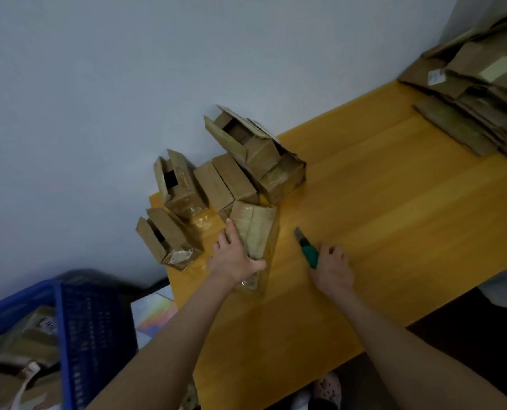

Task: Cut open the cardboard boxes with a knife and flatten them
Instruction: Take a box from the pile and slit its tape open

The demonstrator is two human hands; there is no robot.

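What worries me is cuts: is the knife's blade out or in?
Out, it seems: a grey strip sticks out past the green handle of the knife, pointing away from the right hand that grips it.

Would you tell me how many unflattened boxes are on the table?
5 boxes: one under the left hand, two at the table's left end, one central, one large behind. Others possibly hidden.
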